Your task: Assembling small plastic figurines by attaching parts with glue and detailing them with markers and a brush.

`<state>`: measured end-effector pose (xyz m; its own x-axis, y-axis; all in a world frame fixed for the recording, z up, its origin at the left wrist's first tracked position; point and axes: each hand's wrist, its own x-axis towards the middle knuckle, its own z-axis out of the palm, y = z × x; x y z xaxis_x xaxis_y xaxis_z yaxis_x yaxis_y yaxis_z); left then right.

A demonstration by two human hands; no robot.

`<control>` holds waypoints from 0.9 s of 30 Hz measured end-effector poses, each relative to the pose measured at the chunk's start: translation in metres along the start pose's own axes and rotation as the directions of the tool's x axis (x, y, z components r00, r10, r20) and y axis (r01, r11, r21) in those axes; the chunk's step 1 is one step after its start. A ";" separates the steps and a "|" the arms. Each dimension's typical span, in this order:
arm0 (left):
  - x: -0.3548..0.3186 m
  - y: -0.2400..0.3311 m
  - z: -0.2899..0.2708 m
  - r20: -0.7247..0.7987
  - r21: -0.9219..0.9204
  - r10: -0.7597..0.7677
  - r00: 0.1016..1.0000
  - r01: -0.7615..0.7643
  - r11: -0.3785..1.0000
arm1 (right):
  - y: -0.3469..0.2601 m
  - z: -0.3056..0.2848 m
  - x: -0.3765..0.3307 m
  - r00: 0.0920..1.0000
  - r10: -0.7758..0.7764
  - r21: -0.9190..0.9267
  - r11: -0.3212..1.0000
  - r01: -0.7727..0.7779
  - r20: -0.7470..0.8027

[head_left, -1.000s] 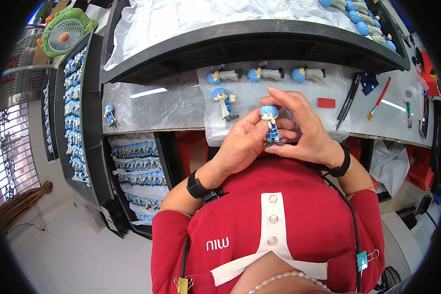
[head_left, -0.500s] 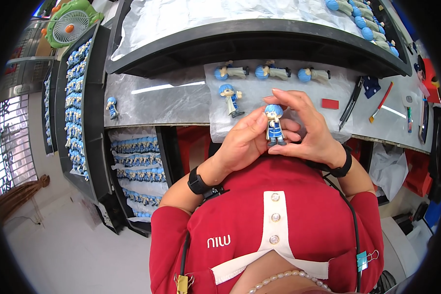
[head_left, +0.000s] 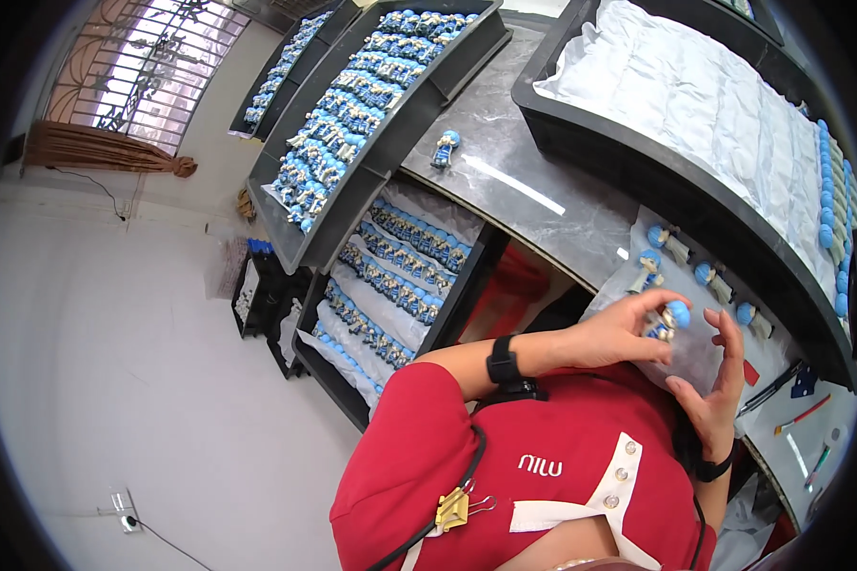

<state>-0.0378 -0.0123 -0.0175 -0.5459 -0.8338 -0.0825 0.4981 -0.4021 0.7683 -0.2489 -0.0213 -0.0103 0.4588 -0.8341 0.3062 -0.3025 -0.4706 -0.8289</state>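
Note:
My left hand holds a small blue-haired figurine between thumb and fingers, above the table's near edge. Just to its right, my right hand is open, with thumb and fingers spread and apart from the figurine. Beyond the hands, on a pale sheet, one figurine lies close to my left fingers. Three more lie along the tray, among them a middle figurine and a right figurine.
A large black tray lined with white sheeting stands at the back, figurines at its right end. Filled trays are at left. A lone figurine is on the grey table. A red block and a brush lie at right.
The view has swung left and tilted. My right hand has come away from the figurine and opened, while my left hand keeps hold of it.

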 end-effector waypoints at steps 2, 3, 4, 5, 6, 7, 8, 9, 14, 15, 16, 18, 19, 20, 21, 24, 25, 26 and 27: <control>-0.009 0.017 -0.007 -0.177 0.364 0.079 0.981 -0.009 0.931 | 0.006 -0.003 -0.005 0.998 0.019 0.008 1.000 -0.018 -0.065; -0.013 0.028 -0.008 -0.211 0.383 0.125 0.969 -0.036 0.923 | 0.009 -0.004 -0.009 0.995 0.033 0.026 0.999 -0.031 -0.093; -0.017 0.031 -0.015 -0.220 0.353 0.170 0.961 -0.085 0.932 | 0.011 -0.003 -0.010 0.994 0.038 0.020 0.999 -0.036 -0.099; -0.020 0.037 -0.020 -0.230 0.303 0.161 0.960 -0.086 0.949 | 0.013 -0.003 -0.011 0.989 0.075 0.039 0.997 -0.070 -0.131; -0.023 0.038 -0.022 -0.243 0.246 0.147 0.959 -0.085 0.966 | 0.013 -0.005 -0.018 0.980 0.118 0.058 0.992 -0.110 -0.159; -0.026 0.039 -0.028 -0.262 0.228 0.139 0.955 -0.078 0.971 | 0.009 -0.002 -0.013 0.974 0.148 0.045 0.989 -0.142 -0.172; -0.029 0.038 -0.033 -0.279 0.209 0.128 0.952 -0.070 0.976 | 0.006 0.002 -0.010 0.970 0.165 0.034 0.986 -0.162 -0.179; -0.029 0.036 -0.032 -0.311 0.257 0.197 0.930 -0.117 0.959 | 0.005 0.002 -0.005 0.981 0.136 0.014 0.991 -0.135 -0.141; -0.024 0.039 -0.018 -0.333 0.245 0.190 0.923 -0.109 0.963 | 0.002 0.004 0.004 0.991 0.075 -0.054 0.995 -0.082 -0.111; -0.022 0.039 -0.014 -0.350 0.267 0.194 0.916 -0.100 0.958 | 0.001 0.004 0.004 0.990 0.078 -0.057 0.995 -0.085 -0.120; -0.021 0.038 -0.012 -0.338 0.254 0.177 0.924 -0.091 0.963 | -0.001 0.004 0.004 0.987 0.096 -0.068 0.992 -0.105 -0.129; -0.017 0.034 -0.007 -0.305 0.215 0.148 0.941 -0.083 0.973 | -0.005 0.003 0.006 0.995 0.063 -0.031 0.997 -0.065 -0.074; -0.016 0.032 -0.004 -0.291 0.215 0.140 0.947 -0.078 0.974 | -0.005 0.003 0.008 0.997 0.056 -0.018 0.998 -0.057 -0.053; -0.014 0.029 -0.002 -0.279 0.206 0.127 0.952 -0.070 0.976 | -0.007 0.003 0.010 0.996 0.070 -0.027 0.997 -0.072 -0.063; -0.012 0.026 0.000 -0.254 0.211 0.111 0.961 -0.057 0.976 | -0.011 0.004 0.012 0.998 0.035 0.001 0.999 -0.035 -0.049; -0.006 0.024 0.007 -0.194 0.197 0.062 0.979 -0.023 0.980 | -0.013 0.006 0.018 0.999 -0.030 0.018 0.999 0.031 -0.024; -0.004 0.024 0.010 -0.168 0.181 0.033 0.985 -0.002 0.983 | -0.015 0.009 0.019 0.999 -0.037 0.032 0.999 0.038 -0.031; -0.002 0.023 0.012 -0.156 0.176 0.023 0.987 0.005 0.984 | -0.016 0.010 0.020 0.998 -0.044 0.047 0.998 0.046 -0.038; -0.001 0.022 0.014 -0.122 0.163 0.017 0.992 0.003 0.987 | -0.015 0.011 0.021 0.999 -0.043 0.051 0.998 0.044 -0.021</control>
<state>-0.0357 -0.0151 0.0080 -0.4507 -0.8806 -0.1460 0.3803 -0.3374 0.8611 -0.2257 -0.0290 0.0039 0.4539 -0.8190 0.3511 -0.2391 -0.4915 -0.8374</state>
